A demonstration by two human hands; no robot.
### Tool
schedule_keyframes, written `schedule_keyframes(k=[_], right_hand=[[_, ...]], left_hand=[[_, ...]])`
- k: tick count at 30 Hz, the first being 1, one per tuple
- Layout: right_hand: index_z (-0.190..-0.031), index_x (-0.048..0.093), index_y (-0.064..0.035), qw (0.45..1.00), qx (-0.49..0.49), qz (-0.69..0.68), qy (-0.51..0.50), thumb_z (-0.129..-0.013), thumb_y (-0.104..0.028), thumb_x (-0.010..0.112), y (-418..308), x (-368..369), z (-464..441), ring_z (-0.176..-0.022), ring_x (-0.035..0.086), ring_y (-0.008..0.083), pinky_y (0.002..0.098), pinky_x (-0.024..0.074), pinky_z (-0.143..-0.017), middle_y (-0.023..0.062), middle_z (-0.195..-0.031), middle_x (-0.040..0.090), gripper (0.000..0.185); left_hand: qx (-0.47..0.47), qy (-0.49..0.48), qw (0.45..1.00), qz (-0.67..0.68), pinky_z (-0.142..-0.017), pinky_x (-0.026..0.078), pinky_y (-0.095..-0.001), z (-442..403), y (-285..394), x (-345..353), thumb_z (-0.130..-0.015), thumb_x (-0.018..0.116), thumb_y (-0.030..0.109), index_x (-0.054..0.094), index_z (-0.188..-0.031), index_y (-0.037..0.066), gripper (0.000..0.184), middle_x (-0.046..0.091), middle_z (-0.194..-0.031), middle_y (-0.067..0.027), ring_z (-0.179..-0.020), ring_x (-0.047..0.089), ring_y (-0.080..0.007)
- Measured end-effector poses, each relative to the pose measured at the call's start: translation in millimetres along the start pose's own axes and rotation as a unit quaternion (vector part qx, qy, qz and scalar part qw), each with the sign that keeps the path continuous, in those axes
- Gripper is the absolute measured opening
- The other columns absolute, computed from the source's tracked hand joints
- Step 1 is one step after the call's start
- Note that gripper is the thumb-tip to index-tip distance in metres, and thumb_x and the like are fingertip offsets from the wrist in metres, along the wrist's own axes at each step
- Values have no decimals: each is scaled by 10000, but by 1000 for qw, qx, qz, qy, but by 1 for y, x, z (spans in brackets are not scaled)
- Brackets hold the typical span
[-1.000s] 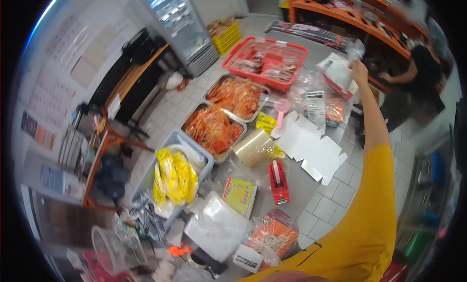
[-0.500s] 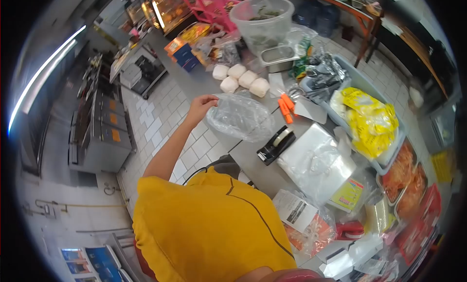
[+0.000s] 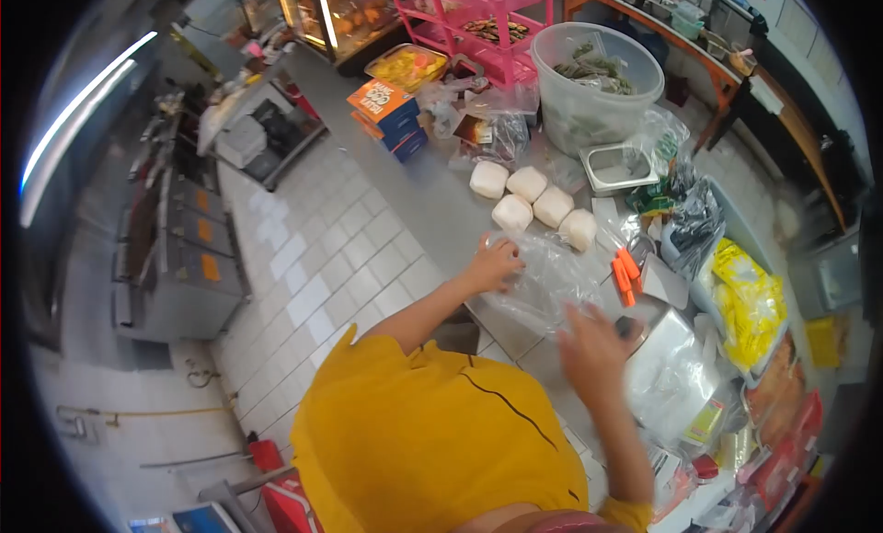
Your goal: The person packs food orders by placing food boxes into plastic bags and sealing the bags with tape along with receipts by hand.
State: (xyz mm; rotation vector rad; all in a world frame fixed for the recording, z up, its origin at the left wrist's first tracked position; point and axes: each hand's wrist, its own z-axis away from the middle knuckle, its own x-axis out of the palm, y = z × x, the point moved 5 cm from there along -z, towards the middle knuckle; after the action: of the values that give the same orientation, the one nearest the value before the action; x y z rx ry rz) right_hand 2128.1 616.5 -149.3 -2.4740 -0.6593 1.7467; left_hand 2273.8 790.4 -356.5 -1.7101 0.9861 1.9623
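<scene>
A clear plastic bag (image 3: 559, 277) lies spread over the near edge of the metal counter. At its left end is my left hand (image 3: 498, 265), fingers curled on the plastic. My right hand (image 3: 596, 349) hovers over the bag's near right corner, slightly blurred, its fingers apart; whether they touch the bag I cannot tell. Just beyond the bag sit several round white wrapped bundles (image 3: 533, 202). Two orange-handled tools (image 3: 627, 275) lie to the right of it. The black tape dispenser (image 3: 631, 329) is mostly hidden behind my right hand.
A stack of clear bags (image 3: 676, 372) lies right of my right hand. Farther back stand a metal pan (image 3: 621, 185), a large translucent tub (image 3: 589, 119) with greens, blue-orange boxes (image 3: 386, 119) and a pink rack (image 3: 543, 7). A bin (image 3: 716, 303) holds yellow bags (image 3: 750, 298).
My right hand has come into view over the bag. The bag, held up by my left hand before, is now lower on the counter. The view has shifted, and the tape dispenser is now largely covered.
</scene>
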Motion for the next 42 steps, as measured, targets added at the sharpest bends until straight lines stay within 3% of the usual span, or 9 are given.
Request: schedule_keyframes(k=[5,11,14,18,24,32,35,37,42], right_hand=[[-1163,538,-210,975,66,54,-205,-656,-284,754,20,244,-34,-1003,556,191,562,225,-1010,6,-935,587,556],[-1282,422,-242,938,115,7,-326,-500,-443,817,-89,295,-154,-1011,555,279,573,361,-887,44,-1122,528,899],[-1164,566,-209,884,51,85,-456,-647,-433,742,-117,295,-226,-851,618,234,470,405,-816,25,-955,632,590],[-1122,575,-79,980,-71,-175,70,-653,-277,758,-201,215,-400,-843,610,239,372,417,-807,77,-983,638,540],[-1386,281,-128,970,53,123,-202,-528,-461,776,-209,360,-509,-1177,388,380,542,372,-873,258,-1254,405,1044],[-1368,217,-33,737,234,-629,-81,-531,-165,825,-99,336,-341,-1213,373,263,380,306,-1017,161,-1292,400,1043],[-1312,322,-17,798,273,-490,-222,-544,-114,822,-108,342,-241,-1199,398,271,392,324,-1001,139,-1276,425,921],[-1275,383,-30,945,175,-276,-23,-554,-103,785,-113,310,-250,-1188,387,351,421,336,-963,173,-1267,405,829],[-1330,400,-330,945,254,13,-203,-524,-77,761,-131,301,-253,-1190,356,332,467,333,-872,140,-1284,349,919]], left_hand=[[-9,-62,998,8,-1011,136,-648,13,-92,-17,-553,790,256,557,-1127,237,620,444,-1194,-83,-1224,348,-261],[-60,6,994,-87,-1034,121,-628,42,-244,-33,-651,705,182,563,-1138,201,508,441,-1216,-107,-1236,336,-260],[-64,-10,993,-94,-1036,112,-627,36,-283,-60,-660,693,186,603,-1063,185,414,468,-1194,-96,-1194,377,-251],[-4,-32,996,82,-1025,133,-621,30,-295,-76,-625,731,252,649,-946,173,341,531,-1119,-37,-1119,437,-238],[52,46,974,214,-996,202,-540,50,-316,-97,-623,741,294,652,-988,200,387,587,-1048,-58,-1127,442,-263],[38,82,971,223,-991,254,-508,38,-321,-49,-636,729,332,574,-1146,147,565,522,-1186,-104,-1146,435,-273],[-47,22,876,479,-989,287,-468,29,-333,-51,-574,756,346,517,-1201,83,722,494,-1227,-102,-1142,447,-273],[105,-20,990,88,-995,291,-458,28,-320,-52,-508,786,361,486,-1229,86,828,483,-1237,-87,-1132,458,-255],[80,-152,981,95,-1027,289,-383,29,-308,-78,-419,819,385,440,-1248,26,980,492,-1184,-108,-1125,462,-241]])
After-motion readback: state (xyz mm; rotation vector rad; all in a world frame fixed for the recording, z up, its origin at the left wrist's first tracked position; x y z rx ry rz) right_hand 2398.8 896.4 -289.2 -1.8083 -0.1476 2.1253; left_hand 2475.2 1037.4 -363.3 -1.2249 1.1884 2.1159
